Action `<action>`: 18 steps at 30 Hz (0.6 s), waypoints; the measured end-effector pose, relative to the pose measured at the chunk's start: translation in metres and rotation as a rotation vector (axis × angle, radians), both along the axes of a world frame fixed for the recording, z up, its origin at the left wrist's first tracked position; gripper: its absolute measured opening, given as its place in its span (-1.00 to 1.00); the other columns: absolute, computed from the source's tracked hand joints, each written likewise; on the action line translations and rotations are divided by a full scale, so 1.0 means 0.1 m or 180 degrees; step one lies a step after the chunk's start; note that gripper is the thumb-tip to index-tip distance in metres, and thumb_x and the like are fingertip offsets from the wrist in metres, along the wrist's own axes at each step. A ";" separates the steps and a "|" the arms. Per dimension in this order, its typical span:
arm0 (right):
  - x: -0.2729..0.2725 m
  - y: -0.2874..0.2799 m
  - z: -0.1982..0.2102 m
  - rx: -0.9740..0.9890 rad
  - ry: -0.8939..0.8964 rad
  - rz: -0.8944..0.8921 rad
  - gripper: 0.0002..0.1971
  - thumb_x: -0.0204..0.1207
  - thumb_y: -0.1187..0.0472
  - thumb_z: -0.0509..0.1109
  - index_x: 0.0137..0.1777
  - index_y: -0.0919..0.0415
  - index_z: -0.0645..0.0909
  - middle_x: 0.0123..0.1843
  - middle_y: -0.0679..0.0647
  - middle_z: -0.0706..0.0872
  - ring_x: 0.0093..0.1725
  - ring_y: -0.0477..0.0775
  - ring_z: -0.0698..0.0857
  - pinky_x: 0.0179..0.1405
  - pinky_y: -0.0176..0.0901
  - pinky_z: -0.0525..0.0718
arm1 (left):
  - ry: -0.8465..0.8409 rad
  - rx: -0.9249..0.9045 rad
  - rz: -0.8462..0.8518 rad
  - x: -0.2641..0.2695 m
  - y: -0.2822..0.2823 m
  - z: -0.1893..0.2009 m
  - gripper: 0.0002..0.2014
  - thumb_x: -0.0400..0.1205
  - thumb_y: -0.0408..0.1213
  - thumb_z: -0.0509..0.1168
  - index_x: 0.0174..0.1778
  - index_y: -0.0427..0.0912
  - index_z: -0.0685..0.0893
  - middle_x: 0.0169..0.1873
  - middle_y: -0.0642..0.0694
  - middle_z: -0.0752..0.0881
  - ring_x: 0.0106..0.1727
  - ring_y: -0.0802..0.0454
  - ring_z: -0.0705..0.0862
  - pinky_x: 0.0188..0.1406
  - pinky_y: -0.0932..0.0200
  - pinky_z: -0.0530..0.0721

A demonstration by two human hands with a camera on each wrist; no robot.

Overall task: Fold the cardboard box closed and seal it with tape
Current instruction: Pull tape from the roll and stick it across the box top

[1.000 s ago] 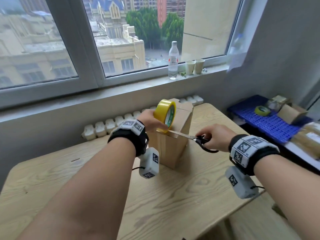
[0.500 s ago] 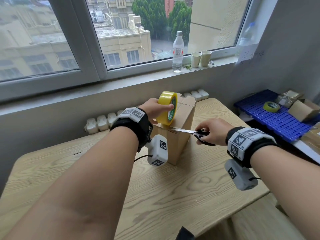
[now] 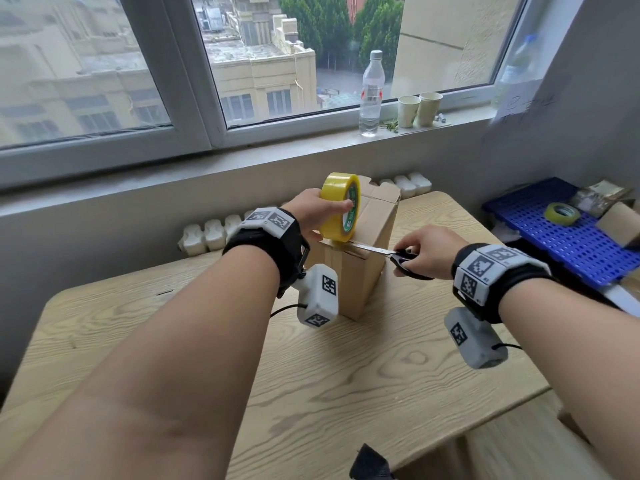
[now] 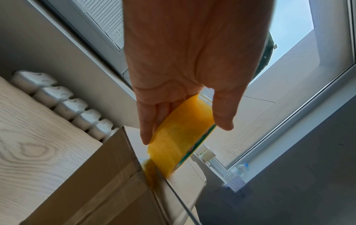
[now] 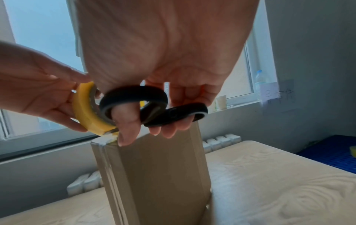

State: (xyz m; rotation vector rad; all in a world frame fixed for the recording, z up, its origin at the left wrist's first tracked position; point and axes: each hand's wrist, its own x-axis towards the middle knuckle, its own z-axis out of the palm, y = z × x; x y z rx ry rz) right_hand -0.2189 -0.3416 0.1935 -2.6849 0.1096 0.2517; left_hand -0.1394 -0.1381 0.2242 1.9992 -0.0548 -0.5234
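Observation:
A tall brown cardboard box (image 3: 360,271) stands upright on the wooden table (image 3: 346,375), its top flaps folded shut. My left hand (image 3: 311,211) grips a yellow tape roll (image 3: 339,206) on edge at the box's near top corner, thumb and fingers on its sides (image 4: 181,146). A short strip runs from the roll down to the box edge. My right hand (image 3: 422,251) holds black-handled scissors (image 3: 405,259), thumb through one loop (image 5: 133,99). The blades (image 3: 370,248) reach left along the box's top edge to the strip under the roll.
A white radiator (image 3: 214,232) runs behind the table under the window sill, where a water bottle (image 3: 371,93) and two paper cups (image 3: 419,109) stand. To the right a blue perforated rack (image 3: 568,237) carries another tape roll (image 3: 561,213) and small cartons.
The view has tilted down slightly. My right hand has pushed the scissor blades further left along the box top toward the tape strip. The left hand keeps the roll at the corner.

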 end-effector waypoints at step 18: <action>0.15 -0.02 -0.07 -0.0056 -0.0034 0.0119 -0.81 0.38 0.19 0.57 -0.04 -0.05 0.81 -0.20 -0.14 0.75 -0.09 -0.09 0.72 -0.13 -0.24 0.70 | 0.0481 -0.0773 -0.0136 0.00 -0.02 -0.14 -0.49 0.63 -0.01 0.32 0.48 0.00 0.39 0.34 -0.13 0.60 0.32 -0.18 0.63 0.33 -0.26 0.59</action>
